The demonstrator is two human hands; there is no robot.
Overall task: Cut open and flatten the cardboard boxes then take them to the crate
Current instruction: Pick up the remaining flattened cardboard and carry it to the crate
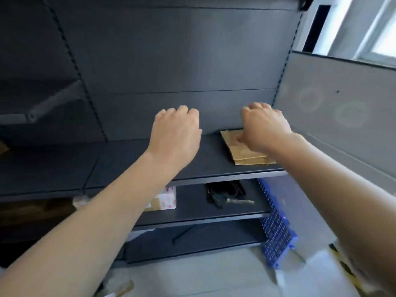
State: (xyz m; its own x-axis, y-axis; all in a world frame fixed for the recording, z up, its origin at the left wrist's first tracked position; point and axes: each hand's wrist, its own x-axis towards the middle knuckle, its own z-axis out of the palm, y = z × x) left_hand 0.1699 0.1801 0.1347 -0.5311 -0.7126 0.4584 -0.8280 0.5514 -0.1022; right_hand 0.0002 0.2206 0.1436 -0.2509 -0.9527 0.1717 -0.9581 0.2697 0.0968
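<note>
A small stack of flattened brown cardboard [246, 154] lies flat at the right end of a dark shelf [128, 163]. My right hand [263, 127] hovers over the stack with its fingers curled downward. The thumb tip reaches the cardboard's top, and whether the hand grips it is hidden. My left hand [175, 133] is raised over the bare middle of the same shelf, with its fingers curled and nothing in them. A blue perforated crate [278, 236] stands on the floor at the shelf unit's right end.
On the shelf below sit a small printed carton [166, 199] and a black object with a grey blade-like part [227, 197]. A grey partition [342, 108] closes off the right side. Dark shelf backing rises behind, and pale floor lies below.
</note>
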